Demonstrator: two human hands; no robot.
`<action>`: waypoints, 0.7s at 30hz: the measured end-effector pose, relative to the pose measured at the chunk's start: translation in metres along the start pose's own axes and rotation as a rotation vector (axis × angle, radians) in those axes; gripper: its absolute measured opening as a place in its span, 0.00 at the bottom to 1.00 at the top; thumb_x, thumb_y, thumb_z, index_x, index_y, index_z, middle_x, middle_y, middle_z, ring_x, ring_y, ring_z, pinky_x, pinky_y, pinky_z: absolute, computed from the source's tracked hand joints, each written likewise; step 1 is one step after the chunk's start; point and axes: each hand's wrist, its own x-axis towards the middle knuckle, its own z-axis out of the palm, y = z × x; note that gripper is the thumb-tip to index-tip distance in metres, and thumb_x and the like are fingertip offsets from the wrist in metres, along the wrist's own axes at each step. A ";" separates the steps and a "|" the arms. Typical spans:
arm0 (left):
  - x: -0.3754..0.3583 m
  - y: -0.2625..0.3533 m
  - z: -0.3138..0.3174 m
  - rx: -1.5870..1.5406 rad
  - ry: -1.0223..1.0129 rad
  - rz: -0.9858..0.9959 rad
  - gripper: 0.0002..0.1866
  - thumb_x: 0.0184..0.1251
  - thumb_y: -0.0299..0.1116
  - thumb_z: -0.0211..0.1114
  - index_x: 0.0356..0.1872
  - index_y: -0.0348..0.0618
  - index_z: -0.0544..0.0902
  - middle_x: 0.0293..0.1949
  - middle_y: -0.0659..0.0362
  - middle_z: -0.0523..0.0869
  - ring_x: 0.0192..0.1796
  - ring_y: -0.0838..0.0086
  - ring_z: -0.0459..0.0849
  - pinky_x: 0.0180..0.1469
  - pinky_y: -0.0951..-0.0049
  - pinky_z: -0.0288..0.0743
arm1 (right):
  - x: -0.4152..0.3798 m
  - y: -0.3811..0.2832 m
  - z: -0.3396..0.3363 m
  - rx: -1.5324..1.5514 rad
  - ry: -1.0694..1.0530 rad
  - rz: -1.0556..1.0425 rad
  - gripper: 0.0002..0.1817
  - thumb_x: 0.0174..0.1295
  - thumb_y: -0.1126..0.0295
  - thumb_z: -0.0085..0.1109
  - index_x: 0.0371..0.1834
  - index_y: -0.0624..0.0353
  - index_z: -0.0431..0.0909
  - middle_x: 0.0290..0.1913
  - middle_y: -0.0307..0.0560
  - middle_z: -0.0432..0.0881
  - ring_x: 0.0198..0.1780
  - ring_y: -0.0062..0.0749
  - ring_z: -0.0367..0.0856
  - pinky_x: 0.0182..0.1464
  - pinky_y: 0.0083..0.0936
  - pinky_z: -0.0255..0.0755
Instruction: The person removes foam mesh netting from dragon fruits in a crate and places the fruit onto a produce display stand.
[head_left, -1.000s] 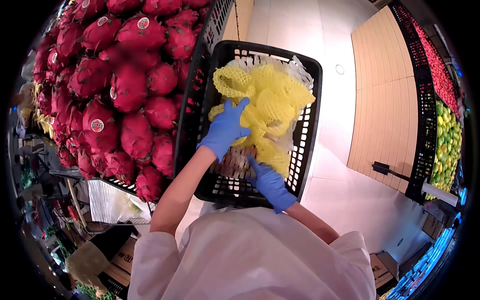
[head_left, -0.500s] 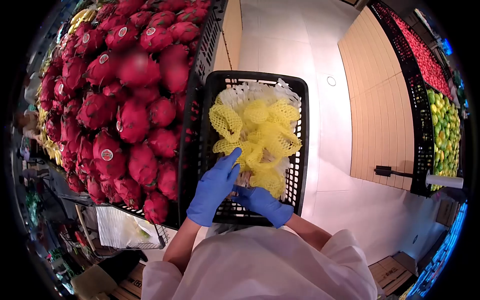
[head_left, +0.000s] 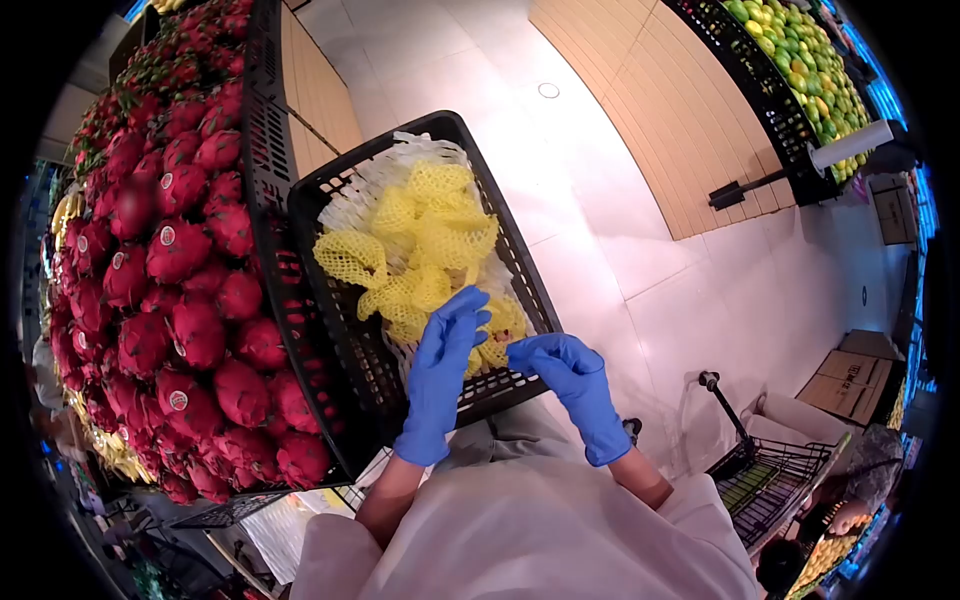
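Note:
My left hand (head_left: 440, 370), in a blue glove, is above the near end of a black plastic crate (head_left: 535, 290). Its fingers stretch forward, slightly bent, over yellow foam fruit nets (head_left: 415, 285), with nothing visible in them. To the right, my right hand (head_left: 575, 385), also gloved in blue, is at the crate's near right corner. Its fingers are bent and pressed together, pointing left; whatever they may pinch is hidden. White foam nets (head_left: 350, 205) lie under and around the yellow ones inside the crate.
A large heap of dragon fruit (head_left: 190, 330) rises on the left behind a black slatted display edge (head_left: 275, 200). Across the pale floor (head_left: 590, 240) is a wood-panelled stand (head_left: 670, 100) with green and yellow fruit (head_left: 810, 70). A wire cart (head_left: 770, 480) and cardboard boxes (head_left: 850, 385) are at lower right.
The view has turned, so the crate now appears tilted and farther left. My hands have moved apart; the right has drawn back from the nets to the crate's near corner.

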 end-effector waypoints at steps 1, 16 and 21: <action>-0.004 -0.005 0.011 -0.006 -0.004 -0.008 0.17 0.71 0.34 0.46 0.57 0.37 0.68 0.54 0.55 0.74 0.54 0.71 0.74 0.57 0.72 0.68 | -0.009 0.000 -0.002 -0.004 0.008 0.005 0.11 0.61 0.72 0.53 0.43 0.66 0.77 0.40 0.46 0.81 0.40 0.23 0.78 0.43 0.20 0.73; 0.074 -0.076 0.183 -0.279 -0.292 -0.384 0.14 0.68 0.32 0.52 0.49 0.35 0.75 0.47 0.58 0.79 0.49 0.78 0.77 0.50 0.80 0.70 | 0.044 -0.045 -0.175 -0.943 -0.320 -0.570 0.08 0.43 0.79 0.56 0.27 0.56 0.72 0.22 0.44 0.72 0.25 0.39 0.74 0.28 0.30 0.67; 0.139 -0.111 0.264 -0.352 -0.237 -0.279 0.19 0.67 0.41 0.52 0.49 0.36 0.75 0.45 0.59 0.80 0.46 0.74 0.78 0.48 0.78 0.72 | 0.102 -0.086 -0.271 -1.064 -0.391 -0.239 0.11 0.43 0.76 0.57 0.32 0.54 0.71 0.28 0.40 0.76 0.33 0.32 0.79 0.29 0.31 0.71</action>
